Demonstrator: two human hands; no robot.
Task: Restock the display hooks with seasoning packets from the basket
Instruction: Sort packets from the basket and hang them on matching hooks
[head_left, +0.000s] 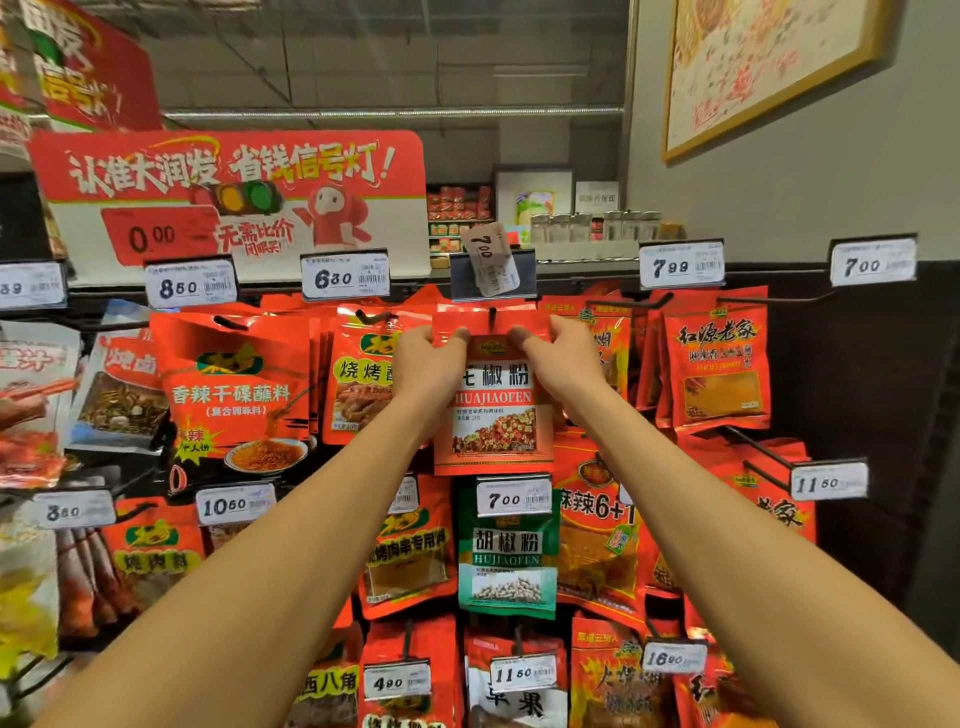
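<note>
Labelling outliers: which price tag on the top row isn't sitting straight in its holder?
The 7.00 price tag above the Huajiaofen packet both hands hold. It is tilted and sticks up out of its dark holder; the 8.50, 6.30 and 7.99 tags sit flat.

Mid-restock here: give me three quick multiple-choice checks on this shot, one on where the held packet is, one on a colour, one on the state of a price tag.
1. Where is the held packet?
A. on the floor
B. at the top-row hook
C. on a high shelf

2. What colour is the packet directly below it?
A. green
B. blue
C. black

3. How does the 7.00 tag above the hook sit?
A. flat and straight
B. missing
C. tilted, crooked in its holder

Answers:
1 B, the left hand and right hand pinch its top edge at the hook.
2 A, its face is green and white.
3 C, it leans at an angle, unlike the neighbouring tags.
</note>
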